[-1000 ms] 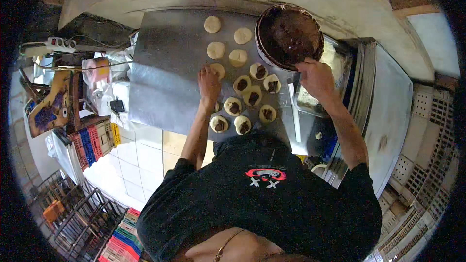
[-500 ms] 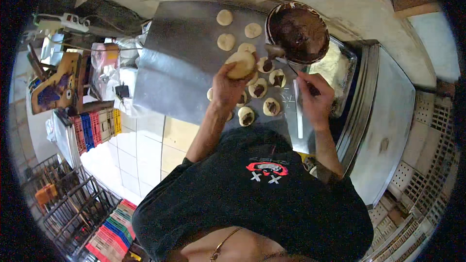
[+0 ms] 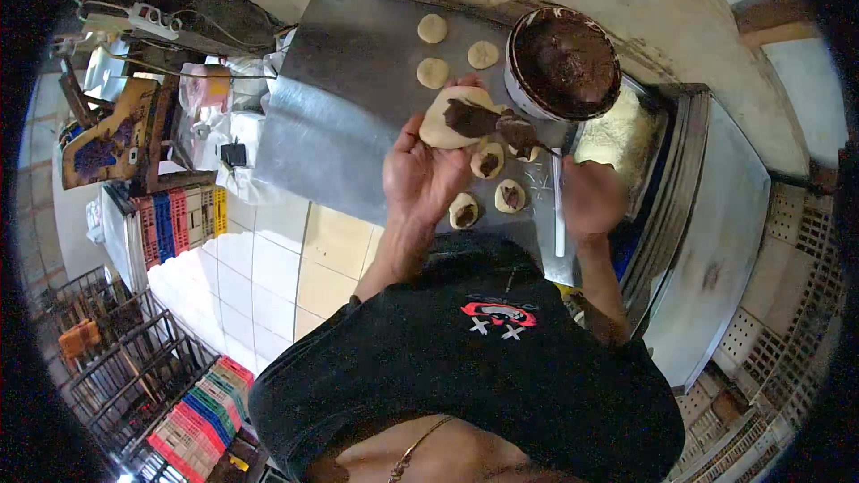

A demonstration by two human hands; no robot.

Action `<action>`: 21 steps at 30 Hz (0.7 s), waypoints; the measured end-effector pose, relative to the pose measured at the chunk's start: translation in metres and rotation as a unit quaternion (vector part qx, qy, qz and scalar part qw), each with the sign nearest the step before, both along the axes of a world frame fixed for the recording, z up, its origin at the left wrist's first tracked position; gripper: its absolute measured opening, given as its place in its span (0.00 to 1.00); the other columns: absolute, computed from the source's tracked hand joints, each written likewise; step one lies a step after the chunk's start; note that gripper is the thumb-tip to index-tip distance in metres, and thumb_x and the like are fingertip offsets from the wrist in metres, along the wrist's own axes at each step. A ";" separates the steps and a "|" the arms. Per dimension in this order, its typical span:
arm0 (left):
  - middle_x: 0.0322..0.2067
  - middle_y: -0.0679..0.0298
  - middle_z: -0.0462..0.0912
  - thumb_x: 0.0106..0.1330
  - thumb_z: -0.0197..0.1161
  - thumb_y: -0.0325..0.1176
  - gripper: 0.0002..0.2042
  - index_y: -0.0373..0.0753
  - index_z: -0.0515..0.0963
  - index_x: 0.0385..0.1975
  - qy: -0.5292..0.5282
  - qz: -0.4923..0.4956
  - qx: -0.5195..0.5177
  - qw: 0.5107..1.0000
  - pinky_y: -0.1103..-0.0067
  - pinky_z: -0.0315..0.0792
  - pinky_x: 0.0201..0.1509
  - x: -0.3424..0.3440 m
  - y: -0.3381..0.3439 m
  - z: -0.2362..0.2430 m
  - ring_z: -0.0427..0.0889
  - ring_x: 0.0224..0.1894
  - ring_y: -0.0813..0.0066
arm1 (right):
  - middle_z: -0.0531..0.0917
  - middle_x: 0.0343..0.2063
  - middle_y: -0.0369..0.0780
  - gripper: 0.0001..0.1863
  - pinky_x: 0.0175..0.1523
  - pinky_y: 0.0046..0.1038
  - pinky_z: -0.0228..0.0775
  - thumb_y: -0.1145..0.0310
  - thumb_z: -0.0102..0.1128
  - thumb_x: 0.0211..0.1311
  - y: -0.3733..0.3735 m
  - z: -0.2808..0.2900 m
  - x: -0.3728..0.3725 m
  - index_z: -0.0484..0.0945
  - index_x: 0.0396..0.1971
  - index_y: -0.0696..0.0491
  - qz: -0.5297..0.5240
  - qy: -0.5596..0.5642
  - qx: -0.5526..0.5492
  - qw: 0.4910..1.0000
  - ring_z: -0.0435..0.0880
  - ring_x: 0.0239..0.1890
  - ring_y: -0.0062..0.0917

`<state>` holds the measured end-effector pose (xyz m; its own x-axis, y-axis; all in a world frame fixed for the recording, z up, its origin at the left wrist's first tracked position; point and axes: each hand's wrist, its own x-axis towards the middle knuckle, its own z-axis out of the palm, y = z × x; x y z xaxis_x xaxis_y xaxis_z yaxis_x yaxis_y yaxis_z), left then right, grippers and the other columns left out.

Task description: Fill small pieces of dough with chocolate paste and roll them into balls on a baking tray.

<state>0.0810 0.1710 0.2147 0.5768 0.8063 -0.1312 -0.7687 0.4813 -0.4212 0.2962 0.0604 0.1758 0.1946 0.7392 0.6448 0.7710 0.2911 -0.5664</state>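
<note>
My left hand is closed around the edge of a flat dough round, holding it palm-up above the metal table. Dark brown filling lies on the dough's right part. My right hand, smeared by motion, grips the thin handle of a spoon. Its filling-coated head touches or nearly touches the dough's right edge. Below sit several dough rounds with dark filling in their centres, such as a filled dough piece. Farther off lie plain dough rounds. A bucket of dark filling stands beyond my right hand.
The metal table meets a wall at its far side. A tray with a pale yellow surface is right of the bucket. A white strip lies near my right wrist. Stacked coloured crates stand on the left.
The spoon has moved from beside the bucket to the dough round, and dark filling now lies on it. My left hand has turned palm-up with the dough.
</note>
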 end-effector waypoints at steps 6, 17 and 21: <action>0.61 0.45 0.64 0.70 0.39 0.50 0.31 0.27 0.60 0.61 0.322 -0.035 -0.019 0.946 0.58 0.54 0.69 -0.040 0.043 -0.100 0.62 0.64 0.52 | 0.81 0.26 0.39 0.13 0.28 0.26 0.72 0.81 0.62 0.52 0.032 0.009 0.034 0.85 0.37 0.50 -0.079 -0.003 -0.081 0.994 0.79 0.24 0.26; 0.52 0.40 0.72 0.62 0.59 0.37 0.27 0.27 0.64 0.57 0.877 -0.011 0.432 0.208 0.59 0.66 0.56 -0.027 0.139 -0.270 0.72 0.52 0.42 | 0.79 0.26 0.38 0.16 0.34 0.34 0.77 0.77 0.59 0.41 0.098 -0.003 0.085 0.83 0.35 0.52 0.002 -0.314 -0.383 0.869 0.83 0.29 0.34; 0.48 0.43 0.76 0.59 0.61 0.33 0.22 0.29 0.68 0.52 0.905 0.007 0.415 0.094 0.61 0.71 0.50 -0.001 0.158 -0.273 0.76 0.48 0.45 | 0.83 0.28 0.41 0.14 0.36 0.37 0.77 0.77 0.59 0.43 0.101 -0.002 0.098 0.83 0.34 0.54 0.077 -0.335 -0.447 0.826 0.84 0.30 0.36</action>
<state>0.0796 0.3292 -0.0582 0.2133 0.9711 0.1070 0.7775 -0.2350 0.5833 0.3938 0.1615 0.1742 -0.1250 0.9608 -0.2476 0.9914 0.1109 -0.0701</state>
